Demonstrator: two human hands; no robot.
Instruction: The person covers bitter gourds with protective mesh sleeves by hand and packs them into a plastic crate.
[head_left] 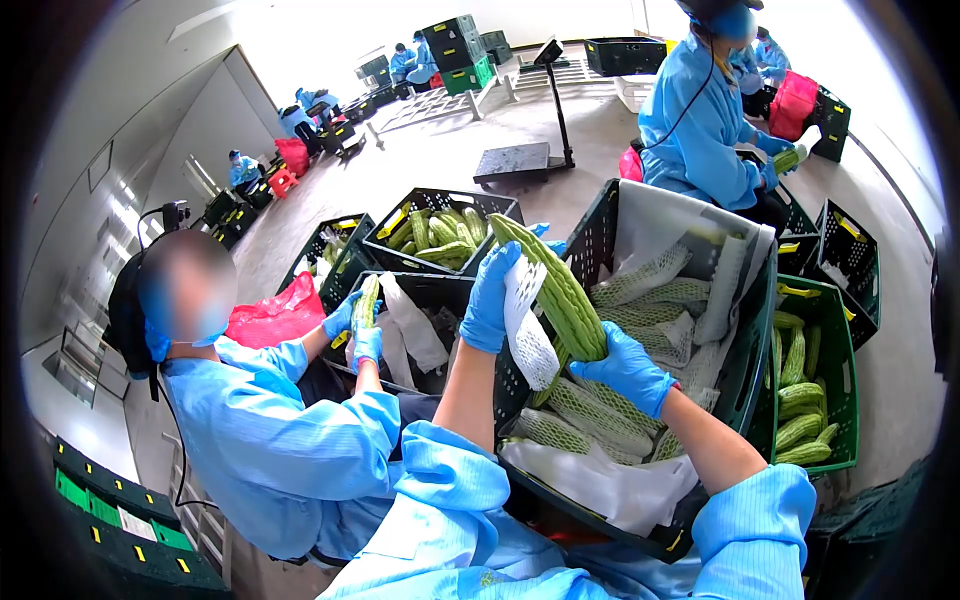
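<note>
A green bitter melon (572,305) slants across the middle, above a large dark crate (752,385). My right hand (632,370), in a blue glove, is closed around its lower end. My left hand (488,298), also gloved, is closed on a white foam net sleeve (526,325) beside the melon's upper part. The sleeve hangs down along the melon's left side; whether the tip is inside it I cannot tell. Below lie several net-sleeved bitter melons (600,420) and a white liner sheet (610,485) in the crate.
Right of the large crate stands a green crate (850,400) of bare bitter melons. Another melon crate (515,208) is beyond. A co-worker (270,430) at left holds a melon; another person (695,120) works at upper right. A platform scale (512,162) stands on the floor.
</note>
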